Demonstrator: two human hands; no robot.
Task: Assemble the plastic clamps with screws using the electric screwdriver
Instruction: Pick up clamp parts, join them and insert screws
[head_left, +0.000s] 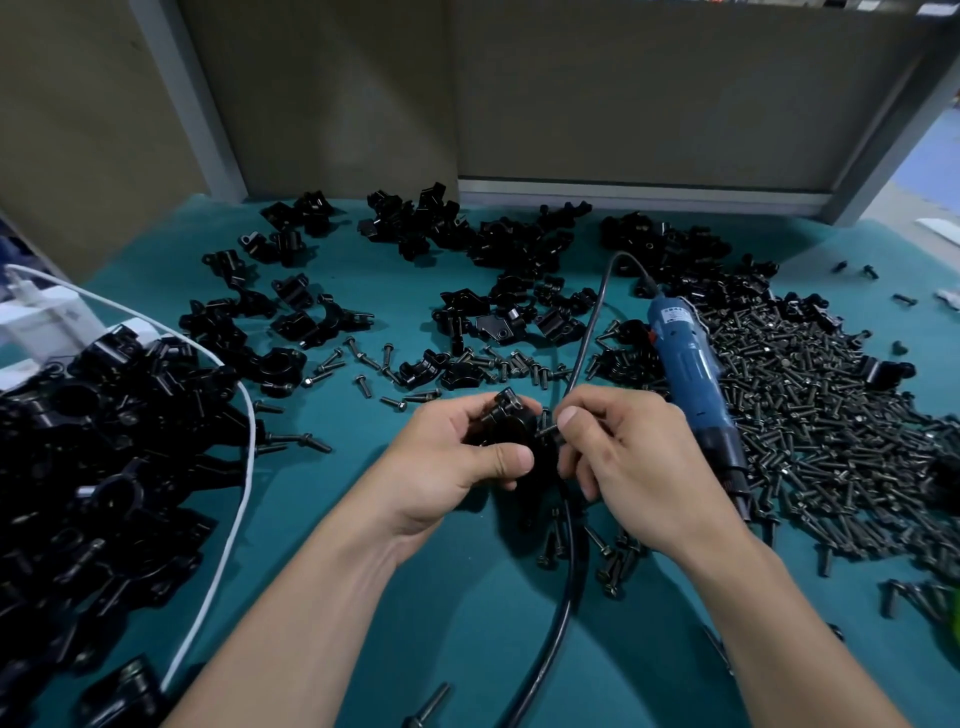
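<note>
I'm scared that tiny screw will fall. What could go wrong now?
The screw pinched by the right hand might slip before it enters the clamp in the left hand and vanish among loose screws below. The black cable under the wrists could snag.

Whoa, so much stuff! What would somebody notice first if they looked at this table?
Probably the middle, where the left hand grips a black clamp while the right hand pinches a screw at its side. Just right of them lies a blue electric screwdriver, at the edge of a huge pile of screws. A big heap of black clamps fills the left side.
</note>
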